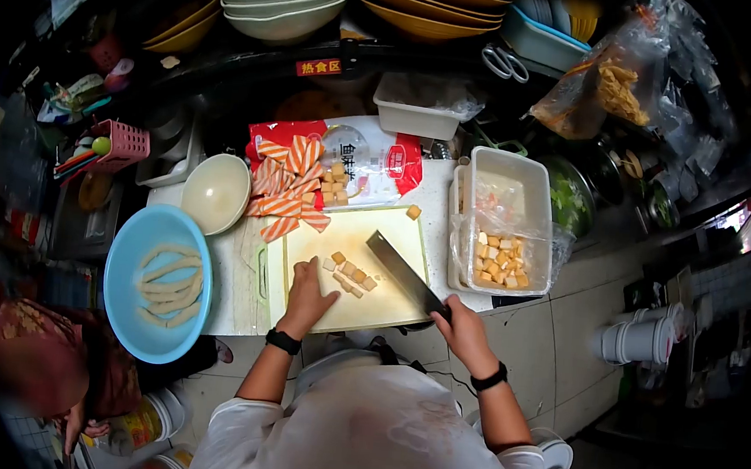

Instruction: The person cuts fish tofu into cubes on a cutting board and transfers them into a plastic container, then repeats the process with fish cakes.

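Fingers of the right hand are wrapped round the handle of a cleaver, whose dark blade slants away and to the left over the cutting board. From my distant seat I see the left hand spread and gripping nothing, thumb reaching toward a small group of tan cubes; from overhead I cannot tell whether its fingertips press on the board. Those cubes lie mid-board, between that hand and the blade. Each wrist wears a black band.

One loose cube sits by the board's far edge. Just beyond, orange-striped pieces and more cubes rest on a red-and-white packet. To the right I have a white container with cut cubes at its near end. Leftward stand a white bowl and a blue basin of long pale strips. Farther out, stacked bowls line the shelf, scissors near them, and another person is at lower left.
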### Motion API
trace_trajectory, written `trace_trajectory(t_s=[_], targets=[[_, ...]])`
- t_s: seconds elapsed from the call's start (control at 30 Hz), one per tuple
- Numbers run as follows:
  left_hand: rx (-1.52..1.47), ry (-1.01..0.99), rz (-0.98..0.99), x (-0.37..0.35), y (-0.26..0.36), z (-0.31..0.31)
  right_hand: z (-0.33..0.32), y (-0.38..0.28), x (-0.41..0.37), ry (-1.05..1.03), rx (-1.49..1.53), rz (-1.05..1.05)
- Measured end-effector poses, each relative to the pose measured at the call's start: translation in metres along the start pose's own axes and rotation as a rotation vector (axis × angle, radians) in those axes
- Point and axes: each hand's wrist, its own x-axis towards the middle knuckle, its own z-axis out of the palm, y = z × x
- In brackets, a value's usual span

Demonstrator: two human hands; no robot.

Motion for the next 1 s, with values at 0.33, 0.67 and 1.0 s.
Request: trace_trajectory(t_s=[0.33, 0.67, 1.0], targets=[[-0.172, -0.041, -0.045, 0.005, 0.004, 0.039, 0.067, 0.031, 0.052, -0.182, 0.324, 0.161], [-0.263, -0.002, 0.023, 0.009, 0.009, 0.047, 0.084, 0.027, 0.063, -0.459, 0.820, 0.436], [-0.482, -0.005, -0.001, 0.017, 0.000, 0.052, 0.113, 0.001, 0.068, -0.519, 0.924, 0.412]])
